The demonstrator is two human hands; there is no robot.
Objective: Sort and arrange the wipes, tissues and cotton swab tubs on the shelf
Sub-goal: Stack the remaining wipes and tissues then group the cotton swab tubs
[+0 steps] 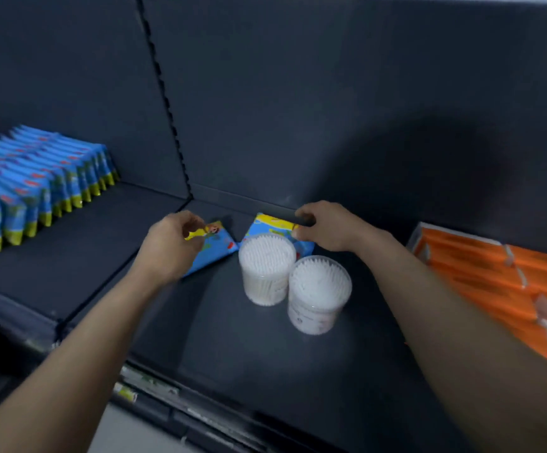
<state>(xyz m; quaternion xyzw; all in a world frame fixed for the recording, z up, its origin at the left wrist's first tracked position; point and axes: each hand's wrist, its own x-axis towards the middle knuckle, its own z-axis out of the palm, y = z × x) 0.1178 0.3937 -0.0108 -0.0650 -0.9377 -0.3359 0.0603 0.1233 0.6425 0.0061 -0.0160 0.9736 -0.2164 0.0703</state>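
Pinching one blue pack (215, 248) each, both hands (170, 246) flank tubs (267, 268).

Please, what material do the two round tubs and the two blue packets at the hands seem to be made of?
The two round see-through tubs look like clear rigid plastic: the white swabs show through the walls. The two blue printed flat packets look like soft, slightly glossy plastic film, probably; the blur leaves this open.
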